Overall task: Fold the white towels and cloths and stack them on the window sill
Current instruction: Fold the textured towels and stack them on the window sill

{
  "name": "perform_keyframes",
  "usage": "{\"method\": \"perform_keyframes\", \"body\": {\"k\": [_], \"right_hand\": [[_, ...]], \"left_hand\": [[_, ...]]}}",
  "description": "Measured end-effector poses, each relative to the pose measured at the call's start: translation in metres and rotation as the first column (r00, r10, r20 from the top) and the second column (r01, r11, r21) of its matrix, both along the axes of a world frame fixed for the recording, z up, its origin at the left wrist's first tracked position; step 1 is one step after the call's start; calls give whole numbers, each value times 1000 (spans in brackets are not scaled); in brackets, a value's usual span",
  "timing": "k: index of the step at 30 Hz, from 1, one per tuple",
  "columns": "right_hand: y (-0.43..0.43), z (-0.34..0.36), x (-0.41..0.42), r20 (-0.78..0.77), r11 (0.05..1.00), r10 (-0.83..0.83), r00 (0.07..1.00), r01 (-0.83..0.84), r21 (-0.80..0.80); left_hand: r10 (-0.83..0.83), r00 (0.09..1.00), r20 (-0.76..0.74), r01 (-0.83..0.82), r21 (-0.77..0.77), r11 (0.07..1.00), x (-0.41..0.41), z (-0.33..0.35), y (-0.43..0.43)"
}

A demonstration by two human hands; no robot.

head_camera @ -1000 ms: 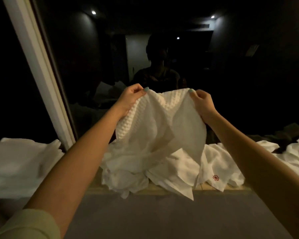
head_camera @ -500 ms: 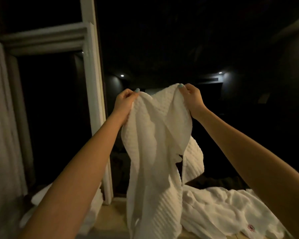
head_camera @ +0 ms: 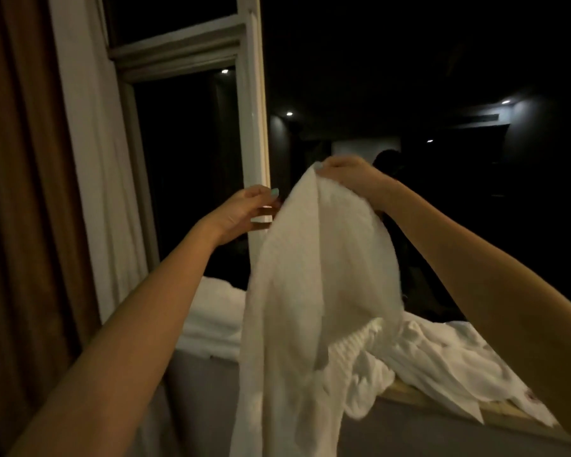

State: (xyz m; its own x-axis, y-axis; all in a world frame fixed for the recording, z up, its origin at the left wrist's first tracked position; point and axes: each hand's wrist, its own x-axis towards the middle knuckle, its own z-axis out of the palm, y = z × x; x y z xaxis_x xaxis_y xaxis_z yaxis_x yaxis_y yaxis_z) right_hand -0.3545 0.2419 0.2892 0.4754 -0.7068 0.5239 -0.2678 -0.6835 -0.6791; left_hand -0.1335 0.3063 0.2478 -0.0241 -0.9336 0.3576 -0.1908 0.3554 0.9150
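White towel (head_camera: 320, 275) was held up at centre, over the near edge of the window sill (head_camera: 409, 390), its lower end hanging toward the camera. R hand (head_camera: 346, 174) pinched its top edge btwn thumb & fingers. L hand (head_camera: 244, 211) sat just left of the upper edge, fingers loosely curled. Contact w/ fabric was poss., but blur prevented confirming any hold. Unfolded cloths (head_camera: 442, 351) lay heaped on the sill at right, and a folded stack (head_camera: 211, 318) at left. Window frame (head_camera: 254, 110) & curtain (head_camera: 20, 192) stood far left.

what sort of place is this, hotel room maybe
Likely a bedroom or hotel room at night: a tall white window frame with dark glass, a brown curtain beside it, and white towels heaped below.
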Motion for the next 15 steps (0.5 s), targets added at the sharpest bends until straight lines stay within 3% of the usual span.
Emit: {"method": "perform_keyframes", "body": {"k": [3,7,11,15], "right_hand": [[13,-40,19,-218,994,113,969,-110,27],[10,-75,27,-105,985,146,984,-134,111],[11,-95,31,-104,948,245,964,-216,233],[8,-128,38,-58,927,238,970,-208,312]], "left_hand": [[-28,999,19,25,164,986,1,-37,16],[-78,984,162,15,361,933,2,-81,29],[-44,998,36,28,375,927,-7,-111,36],[145,989,-33,-133,238,962,-11,-139,35]]}}
